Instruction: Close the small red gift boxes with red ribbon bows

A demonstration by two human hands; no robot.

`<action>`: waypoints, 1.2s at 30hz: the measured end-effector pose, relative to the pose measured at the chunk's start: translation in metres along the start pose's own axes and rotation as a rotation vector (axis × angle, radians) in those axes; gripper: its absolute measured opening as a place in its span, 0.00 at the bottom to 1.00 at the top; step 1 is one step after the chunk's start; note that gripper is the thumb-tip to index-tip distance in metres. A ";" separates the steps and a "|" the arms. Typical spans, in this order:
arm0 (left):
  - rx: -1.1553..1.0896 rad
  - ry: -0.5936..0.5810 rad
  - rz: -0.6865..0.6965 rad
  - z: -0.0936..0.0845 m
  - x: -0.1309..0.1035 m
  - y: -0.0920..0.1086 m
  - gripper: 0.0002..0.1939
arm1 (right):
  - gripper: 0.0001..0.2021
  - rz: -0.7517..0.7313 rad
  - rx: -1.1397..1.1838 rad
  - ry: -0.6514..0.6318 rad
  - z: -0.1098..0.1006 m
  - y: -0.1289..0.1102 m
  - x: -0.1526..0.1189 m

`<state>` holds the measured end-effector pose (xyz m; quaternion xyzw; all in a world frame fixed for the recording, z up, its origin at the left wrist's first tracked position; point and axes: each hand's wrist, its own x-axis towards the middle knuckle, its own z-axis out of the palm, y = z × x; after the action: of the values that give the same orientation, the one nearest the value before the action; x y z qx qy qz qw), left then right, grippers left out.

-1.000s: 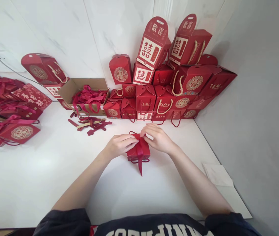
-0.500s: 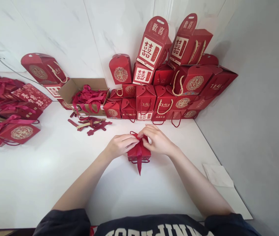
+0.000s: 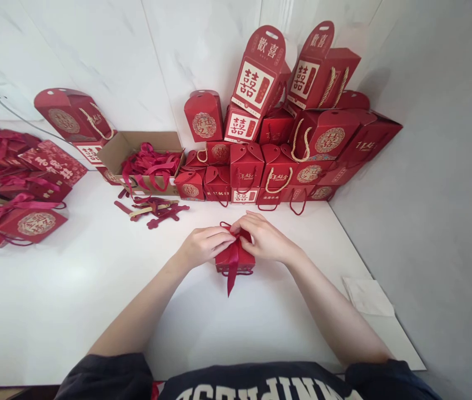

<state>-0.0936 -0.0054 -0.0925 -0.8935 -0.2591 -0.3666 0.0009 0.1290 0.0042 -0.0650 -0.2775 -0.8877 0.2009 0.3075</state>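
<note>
A small red gift box (image 3: 245,259) with cord handles sits on the white table in front of me. Dark red ribbon (image 3: 233,266) crosses its top, and one tail hangs over the near side onto the table. From the left, my left hand (image 3: 206,245) pinches the ribbon at the middle of the box top. My right hand (image 3: 264,238) comes in from the right, with thumb and fingertips closed on the ribbon at the same spot. Fingers cover the place where the ribbon strands meet, so its shape is hidden.
Red gift boxes (image 3: 246,166) are stacked along the back wall. A cardboard box (image 3: 111,156) holds loose ribbons, with dark red strips (image 3: 165,214) before it. Ribboned boxes (image 3: 38,224) crowd the left side. A white paper sheet (image 3: 368,296) lies near the right edge.
The hanging ribbon tail has swung slightly to the left. Both hands stay at the box top, with the right fingers shifted a little leftward.
</note>
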 end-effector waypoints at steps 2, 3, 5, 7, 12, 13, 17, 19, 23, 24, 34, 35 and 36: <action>-0.017 -0.011 -0.002 0.000 0.001 0.001 0.07 | 0.15 -0.012 -0.049 0.031 -0.002 0.002 0.000; -0.021 -0.015 0.000 0.001 0.001 0.001 0.07 | 0.15 -0.005 -0.076 0.054 -0.004 0.003 0.000; -0.018 -0.007 0.007 0.001 0.002 0.002 0.07 | 0.14 0.024 -0.092 0.087 -0.008 0.003 -0.001; -0.014 0.002 0.011 0.001 0.002 0.002 0.06 | 0.16 0.037 -0.051 0.055 -0.011 0.002 -0.002; -0.028 -0.005 -0.012 0.001 0.001 0.001 0.07 | 0.09 -0.015 0.003 0.003 -0.007 -0.001 -0.001; -0.029 -0.004 -0.017 0.001 0.002 0.001 0.07 | 0.07 -0.021 -0.001 0.021 -0.007 -0.001 -0.001; -0.017 -0.003 -0.021 0.000 0.003 0.002 0.07 | 0.07 0.020 0.040 0.035 -0.009 -0.004 0.001; -0.017 -0.005 -0.021 0.000 0.004 0.002 0.06 | 0.12 0.047 0.084 -0.011 -0.008 -0.003 0.001; -0.006 0.005 -0.014 0.001 0.005 0.001 0.06 | 0.12 0.048 0.117 -0.038 -0.005 0.000 0.000; 0.000 0.009 -0.012 0.001 0.005 0.001 0.06 | 0.10 0.050 0.104 -0.023 -0.005 0.001 0.000; -0.017 -0.018 -0.037 0.001 0.003 0.001 0.07 | 0.11 0.072 0.013 -0.066 -0.016 -0.005 -0.001; -0.017 -0.016 -0.037 0.001 0.003 0.001 0.07 | 0.10 0.074 0.004 -0.062 -0.014 -0.005 -0.001; -0.017 -0.013 -0.035 0.001 0.003 0.001 0.07 | 0.10 0.077 0.002 -0.046 -0.011 -0.005 -0.001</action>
<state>-0.0905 -0.0042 -0.0914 -0.8912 -0.2715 -0.3632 -0.0146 0.1348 0.0020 -0.0551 -0.3066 -0.8830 0.2195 0.2795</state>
